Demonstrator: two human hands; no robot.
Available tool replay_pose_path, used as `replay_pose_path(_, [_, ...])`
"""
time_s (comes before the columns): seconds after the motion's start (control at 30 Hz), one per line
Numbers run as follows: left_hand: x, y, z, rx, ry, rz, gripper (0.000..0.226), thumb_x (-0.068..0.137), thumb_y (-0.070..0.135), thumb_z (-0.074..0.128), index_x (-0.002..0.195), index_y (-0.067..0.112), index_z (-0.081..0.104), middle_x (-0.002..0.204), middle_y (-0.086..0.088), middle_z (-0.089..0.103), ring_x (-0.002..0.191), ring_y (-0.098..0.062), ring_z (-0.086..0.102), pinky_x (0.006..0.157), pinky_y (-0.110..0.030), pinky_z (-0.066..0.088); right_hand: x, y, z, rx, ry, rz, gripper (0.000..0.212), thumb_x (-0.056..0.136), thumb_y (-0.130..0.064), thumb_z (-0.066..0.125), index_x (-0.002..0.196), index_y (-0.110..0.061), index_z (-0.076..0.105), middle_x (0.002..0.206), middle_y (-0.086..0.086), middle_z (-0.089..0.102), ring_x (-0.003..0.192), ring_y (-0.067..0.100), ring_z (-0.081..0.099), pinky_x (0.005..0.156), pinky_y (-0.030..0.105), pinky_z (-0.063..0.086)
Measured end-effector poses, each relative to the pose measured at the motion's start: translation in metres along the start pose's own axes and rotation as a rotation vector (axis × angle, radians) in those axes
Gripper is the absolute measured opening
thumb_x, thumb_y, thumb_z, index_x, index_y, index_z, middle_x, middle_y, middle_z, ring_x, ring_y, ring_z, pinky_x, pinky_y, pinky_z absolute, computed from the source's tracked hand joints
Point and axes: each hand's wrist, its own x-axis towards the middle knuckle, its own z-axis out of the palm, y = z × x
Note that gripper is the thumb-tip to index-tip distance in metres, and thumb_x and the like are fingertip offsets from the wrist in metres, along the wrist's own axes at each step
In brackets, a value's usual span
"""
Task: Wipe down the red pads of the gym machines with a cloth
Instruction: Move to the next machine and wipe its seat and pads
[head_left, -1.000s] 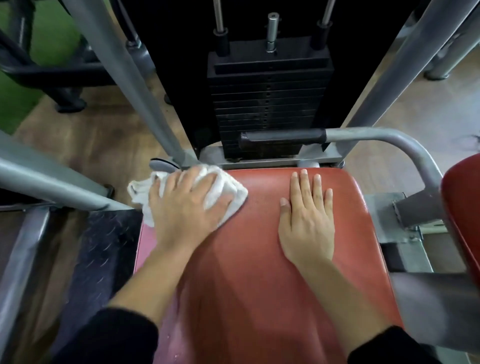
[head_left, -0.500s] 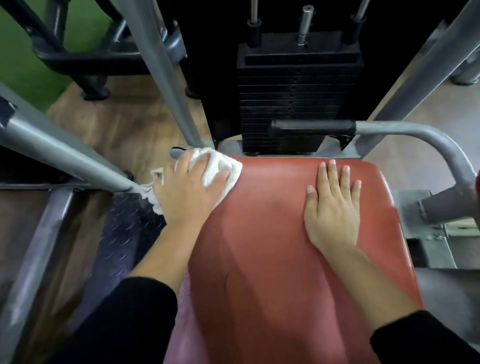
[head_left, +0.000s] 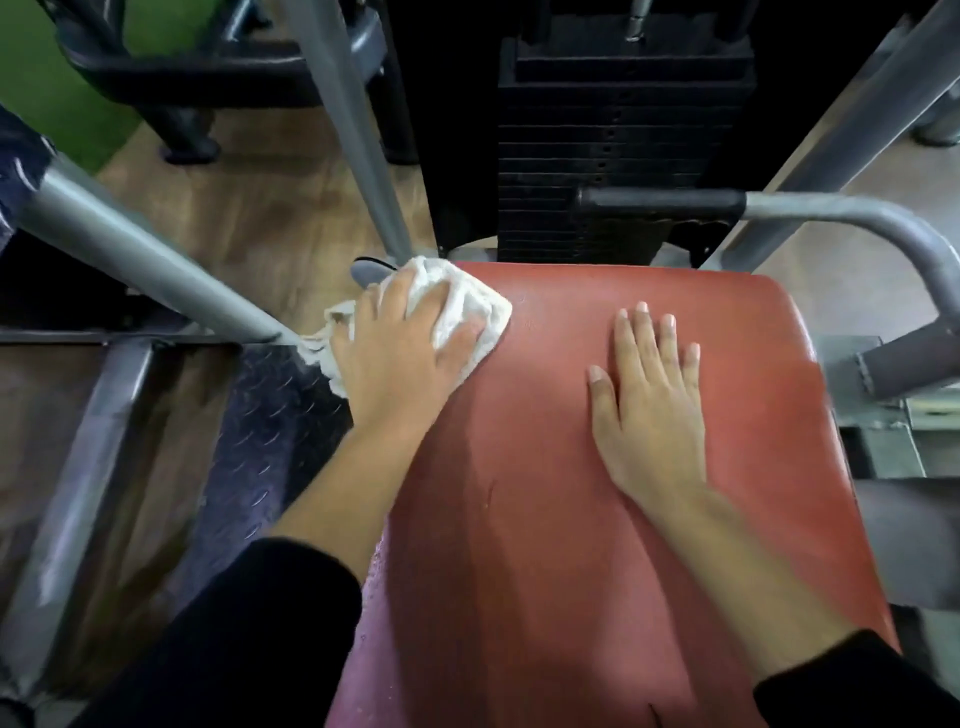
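Left hand (head_left: 400, 364), flat-fingered, still presses crumpled white cloth (head_left: 467, 306) over the far-left corner of the red vinyl pad (head_left: 545, 545); right hand (head_left: 649, 415) stays spread flat, bare pad between.

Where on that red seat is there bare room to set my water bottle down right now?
The widest bare patch of the red pad is the near half, between the two forearms. A narrower strip lies between the left hand and the right hand. The far left corner is crowded: the left hand presses the cloth there.
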Motion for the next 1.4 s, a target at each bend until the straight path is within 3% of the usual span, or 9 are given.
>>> replay_pose_path(0.07, [-0.047,-0.004,-0.015,-0.054,0.051,0.030,0.032,0.094,0.050,0.046,0.110,0.027,0.062,0.119,-0.002,0.063,0.094,-0.029,0.061,0.070,-0.043,0.046,-0.005,0.002,0.003,-0.019,-0.021,-0.010,0.062,0.097,-0.040,0.018,0.152,-0.012,0.021,0.159,0.007,0.016,0.148,0.026,0.004,0.119,0.043,0.000])
replay_pose_path(0.2, [-0.139,-0.015,-0.050,-0.124,-0.121,0.087,0.049,0.085,0.061,0.047,0.121,0.032,0.064,0.136,0.001,0.053,0.122,-0.032,0.050,0.086,-0.056,0.042,-0.007,0.001,0.007,-0.008,-0.010,-0.001,0.060,0.098,-0.039,0.017,0.152,-0.012,0.020,0.159,0.006,0.016,0.148,0.026,0.004,0.120,0.042,-0.001])
replay_pose_path(0.37, [-0.089,0.002,-0.032,-0.050,-0.067,0.056,0.048,0.080,0.068,0.052,0.109,0.034,0.069,0.126,0.006,0.060,0.112,-0.024,0.054,0.079,-0.050,0.043,-0.008,0.001,0.006,0.005,-0.015,0.012,0.059,0.098,-0.037,0.020,0.152,-0.013,0.018,0.160,0.005,0.013,0.148,0.024,0.001,0.119,0.039,-0.005])
replay_pose_path(0.47, [-0.053,0.013,-0.020,-0.006,-0.075,0.032,0.047,0.084,0.067,0.050,0.114,0.035,0.066,0.128,0.007,0.059,0.108,-0.024,0.055,0.083,-0.051,0.043,-0.007,0.003,0.004,0.036,-0.033,0.002,0.056,0.101,-0.034,0.025,0.152,-0.013,0.017,0.160,0.004,0.011,0.148,0.024,-0.001,0.119,0.037,-0.007])
replay_pose_path(0.57, [-0.093,0.010,-0.034,-0.020,-0.091,0.106,0.046,0.086,0.061,0.051,0.123,0.035,0.062,0.134,0.005,0.056,0.116,-0.027,0.052,0.093,-0.059,0.041,-0.008,0.006,-0.001,0.109,-0.025,-0.009,0.055,0.103,-0.028,0.032,0.152,-0.012,0.016,0.161,0.005,0.008,0.148,0.022,-0.002,0.119,0.037,-0.006])
replay_pose_path(0.67, [-0.160,0.007,-0.060,-0.050,-0.146,0.177,0.055,0.089,0.064,0.037,0.128,0.033,0.061,0.137,0.000,0.056,0.122,-0.032,0.050,0.098,-0.061,0.034,-0.015,0.010,-0.009,0.132,-0.002,0.006,0.055,0.103,-0.027,0.033,0.152,-0.012,0.017,0.161,0.004,0.008,0.148,0.022,-0.003,0.119,0.036,-0.008])
replay_pose_path(0.93, [-0.093,0.033,-0.034,0.063,-0.136,-0.087,0.059,0.088,0.072,0.039,0.137,0.040,0.049,0.134,0.003,0.055,0.115,-0.026,0.053,0.100,-0.062,0.030,-0.052,0.040,-0.020,0.111,-0.025,0.029,0.056,0.101,-0.028,0.034,0.152,-0.012,0.018,0.161,0.006,0.009,0.148,0.024,-0.002,0.119,0.039,-0.005])
replay_pose_path(1.23, [-0.220,0.016,-0.092,-0.020,-0.184,-0.059,0.055,0.084,0.064,0.042,0.126,0.033,0.062,0.131,-0.005,0.058,0.117,-0.036,0.051,0.092,-0.066,0.036,-0.076,0.057,-0.028,0.110,-0.076,0.024,0.062,0.096,-0.037,0.021,0.153,-0.012,0.015,0.161,0.004,0.008,0.148,0.021,-0.003,0.119,0.035,-0.007])
replay_pose_path(1.4, [-0.129,0.015,-0.059,0.005,-0.141,-0.152,0.053,0.089,0.063,0.044,0.131,0.033,0.057,0.131,-0.002,0.057,0.110,-0.034,0.054,0.090,-0.059,0.039,-0.077,0.060,-0.024,0.095,-0.066,0.002,0.056,0.101,-0.031,0.027,0.152,-0.010,0.017,0.160,0.007,0.009,0.148,0.023,-0.002,0.119,0.036,-0.007])
